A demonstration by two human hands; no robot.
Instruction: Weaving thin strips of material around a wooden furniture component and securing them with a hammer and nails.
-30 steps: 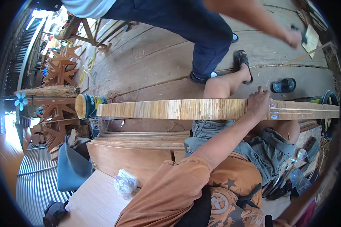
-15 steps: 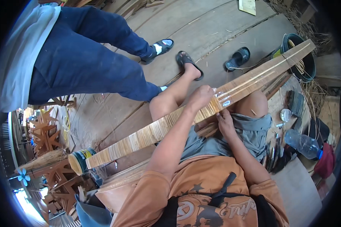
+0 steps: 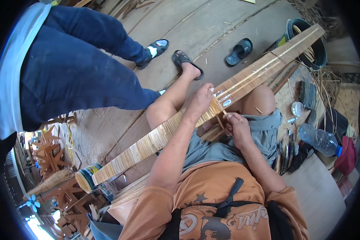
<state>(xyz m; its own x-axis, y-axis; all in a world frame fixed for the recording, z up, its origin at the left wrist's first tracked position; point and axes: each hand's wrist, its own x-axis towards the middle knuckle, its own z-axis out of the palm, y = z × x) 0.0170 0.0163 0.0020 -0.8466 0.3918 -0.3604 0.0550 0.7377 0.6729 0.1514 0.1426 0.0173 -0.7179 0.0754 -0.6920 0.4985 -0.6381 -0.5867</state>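
A long tapered wooden board (image 3: 290, 45) lies diagonally across my bare legs, its lower-left stretch wrapped in tight pale strips (image 3: 140, 146). Thin light lines and glossy patches run along its bare upper-right part. My left hand (image 3: 202, 98) is closed on the board near the edge of the wrapped band, fingertips at its far side. Just below the board, my right hand (image 3: 235, 127) pinches a thin strip (image 3: 225, 113) that reaches up to the wrapped section.
A person in navy trousers (image 3: 80, 72) stands at left. A loose sandal (image 3: 239, 52), a bucket of strips (image 3: 322, 54), a plastic bottle (image 3: 318, 138), tools on a wooden plank (image 3: 288, 148), a tin (image 3: 84, 180) and wooden star shapes (image 3: 50, 154) surround me.
My view has turned down and right, so the board appears diagonal. My right hand has come up to the board and now pinches a strip. The other person's outstretched arm has left view.
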